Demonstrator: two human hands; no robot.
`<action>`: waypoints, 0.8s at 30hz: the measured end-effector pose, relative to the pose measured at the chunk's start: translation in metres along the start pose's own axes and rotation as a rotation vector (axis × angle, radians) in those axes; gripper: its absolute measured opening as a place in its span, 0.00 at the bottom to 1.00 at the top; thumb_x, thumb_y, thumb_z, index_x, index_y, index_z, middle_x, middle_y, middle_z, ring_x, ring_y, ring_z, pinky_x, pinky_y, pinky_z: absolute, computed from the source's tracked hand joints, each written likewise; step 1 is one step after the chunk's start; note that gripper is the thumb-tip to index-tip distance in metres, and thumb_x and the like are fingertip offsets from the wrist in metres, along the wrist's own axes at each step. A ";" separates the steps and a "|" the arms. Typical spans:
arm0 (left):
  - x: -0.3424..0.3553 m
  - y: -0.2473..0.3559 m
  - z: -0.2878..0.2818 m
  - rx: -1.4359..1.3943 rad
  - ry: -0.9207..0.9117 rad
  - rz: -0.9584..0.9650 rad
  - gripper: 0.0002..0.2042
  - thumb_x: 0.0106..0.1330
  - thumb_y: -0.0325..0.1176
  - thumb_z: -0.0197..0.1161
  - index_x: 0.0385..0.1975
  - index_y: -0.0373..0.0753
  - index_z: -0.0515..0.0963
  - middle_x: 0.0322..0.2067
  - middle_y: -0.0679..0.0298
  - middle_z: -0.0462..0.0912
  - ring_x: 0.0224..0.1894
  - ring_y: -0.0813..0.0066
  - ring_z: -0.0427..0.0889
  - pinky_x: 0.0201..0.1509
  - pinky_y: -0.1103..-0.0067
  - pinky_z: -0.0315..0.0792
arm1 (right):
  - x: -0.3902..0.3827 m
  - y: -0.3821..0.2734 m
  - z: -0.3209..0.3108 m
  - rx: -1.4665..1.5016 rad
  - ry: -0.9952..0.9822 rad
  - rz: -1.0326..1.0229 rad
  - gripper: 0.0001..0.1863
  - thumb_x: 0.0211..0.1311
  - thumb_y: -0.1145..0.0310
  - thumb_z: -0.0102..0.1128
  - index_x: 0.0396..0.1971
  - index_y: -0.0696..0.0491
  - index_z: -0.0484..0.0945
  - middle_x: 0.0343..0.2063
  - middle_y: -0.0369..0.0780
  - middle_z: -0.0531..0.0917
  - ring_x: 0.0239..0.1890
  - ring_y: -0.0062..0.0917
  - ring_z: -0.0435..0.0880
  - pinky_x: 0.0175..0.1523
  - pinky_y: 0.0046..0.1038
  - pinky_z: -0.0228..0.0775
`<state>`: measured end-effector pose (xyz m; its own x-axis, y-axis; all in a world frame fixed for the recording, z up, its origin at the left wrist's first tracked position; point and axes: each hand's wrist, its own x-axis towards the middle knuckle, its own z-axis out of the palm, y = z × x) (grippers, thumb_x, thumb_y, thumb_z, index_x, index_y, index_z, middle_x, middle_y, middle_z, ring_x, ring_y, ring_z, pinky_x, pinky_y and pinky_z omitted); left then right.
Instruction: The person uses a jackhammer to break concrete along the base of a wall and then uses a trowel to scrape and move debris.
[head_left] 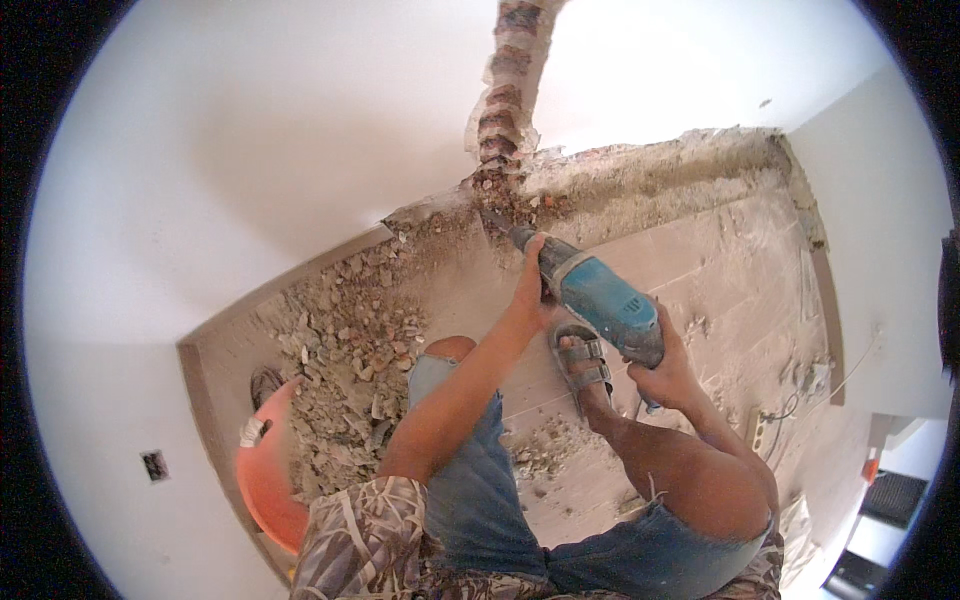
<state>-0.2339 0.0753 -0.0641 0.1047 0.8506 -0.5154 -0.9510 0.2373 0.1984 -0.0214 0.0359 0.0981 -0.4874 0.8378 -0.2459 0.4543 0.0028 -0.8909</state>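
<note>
I hold a teal and black rotary hammer [610, 300] with both hands, slanting up and to the left. My left hand [533, 285] is wrapped round its front part, just behind the dark nose. On the rear handle, my right hand [668, 362] is closed, its fingers partly hidden by the tool body. The dark bit [495, 218] points into broken masonry [510, 190] at the foot of the wall, where its tip is hard to make out. Right above, a chased channel [508, 80] with exposed red brick runs up the white wall.
Rubble [345, 350] is heaped on the floor to the left. An orange plastic container [268, 480] lies beside it. My sandalled foot [583, 365] rests below the tool. At right are a power strip [756, 428] and cable [790, 408]. A rough strip [660, 180] follows the wall base.
</note>
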 end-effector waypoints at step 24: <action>0.050 0.002 -0.018 0.414 0.282 -0.241 0.32 0.58 0.59 0.67 0.54 0.41 0.72 0.47 0.61 0.80 0.49 0.65 0.80 0.54 0.65 0.74 | -0.014 0.135 0.020 0.313 0.166 0.259 0.49 0.45 0.73 0.69 0.69 0.58 0.52 0.60 0.45 0.71 0.64 0.33 0.68 0.68 0.36 0.59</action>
<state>-0.2358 0.1095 -0.1046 0.1696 0.6044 -0.7784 -0.7101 0.6227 0.3287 0.0316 0.0134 -0.0262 -0.2492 0.8653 -0.4349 0.2854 -0.3635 -0.8868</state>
